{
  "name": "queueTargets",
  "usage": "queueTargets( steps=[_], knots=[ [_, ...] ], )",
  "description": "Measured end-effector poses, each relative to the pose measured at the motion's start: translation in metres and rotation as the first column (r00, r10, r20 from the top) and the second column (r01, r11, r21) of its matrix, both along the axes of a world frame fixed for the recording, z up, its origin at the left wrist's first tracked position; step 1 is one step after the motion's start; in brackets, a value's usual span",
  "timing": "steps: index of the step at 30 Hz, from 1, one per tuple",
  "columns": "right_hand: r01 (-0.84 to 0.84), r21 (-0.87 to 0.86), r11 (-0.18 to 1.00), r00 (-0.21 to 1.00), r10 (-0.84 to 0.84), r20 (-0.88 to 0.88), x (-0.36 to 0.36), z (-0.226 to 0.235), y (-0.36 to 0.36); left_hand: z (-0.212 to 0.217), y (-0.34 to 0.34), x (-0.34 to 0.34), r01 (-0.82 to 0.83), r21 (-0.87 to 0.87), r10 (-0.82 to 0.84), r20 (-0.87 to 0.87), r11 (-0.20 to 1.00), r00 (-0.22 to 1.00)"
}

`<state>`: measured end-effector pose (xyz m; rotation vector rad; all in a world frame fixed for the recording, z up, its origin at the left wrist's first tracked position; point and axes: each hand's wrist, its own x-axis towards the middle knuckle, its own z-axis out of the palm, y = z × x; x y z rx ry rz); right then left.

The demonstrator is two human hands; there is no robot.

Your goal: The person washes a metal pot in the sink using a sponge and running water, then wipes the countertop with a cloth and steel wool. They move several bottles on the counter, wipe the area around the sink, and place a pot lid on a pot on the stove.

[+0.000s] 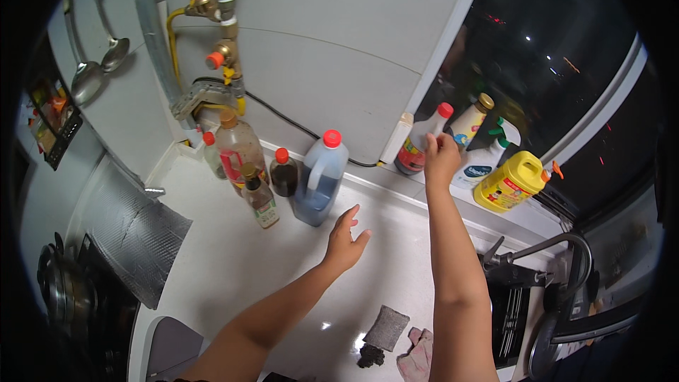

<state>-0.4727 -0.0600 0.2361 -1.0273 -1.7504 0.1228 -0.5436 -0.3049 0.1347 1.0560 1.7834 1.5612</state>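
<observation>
My right hand [442,158] is up at the window sill, its fingers curled against the side of a red-capped plastic bottle [414,150] with a dark lower part. The hand covers some of this bottle, which leans slightly. Over the white counter [283,269], my left hand [344,242] hangs with fingers apart and nothing in it. Nearest to it stands a clear, handled jug [320,184] with a red cap and dark liquid. Left of the jug are a small dark bottle [283,175], a glass bottle [261,201] and a large brown-capped bottle [239,143].
Along the sill stand a gold-capped bottle [468,124], a white spray bottle [481,163] and a yellow jug [511,182]. A faucet [548,244] rises at the right. A grey scouring pad [387,327] and pink cloth [417,355] lie near me. Foil sheeting [134,240] edges the stove.
</observation>
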Motion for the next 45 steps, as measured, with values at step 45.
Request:
queueTargets(
  steps=[45],
  knots=[
    [-0.427,-0.533,0.73,0.872,0.177,-0.456,0.195,-0.079,-0.153,0.005,0.001,0.162,0.361,0.221,-0.349,-0.094,0.906,0.932]
  ],
)
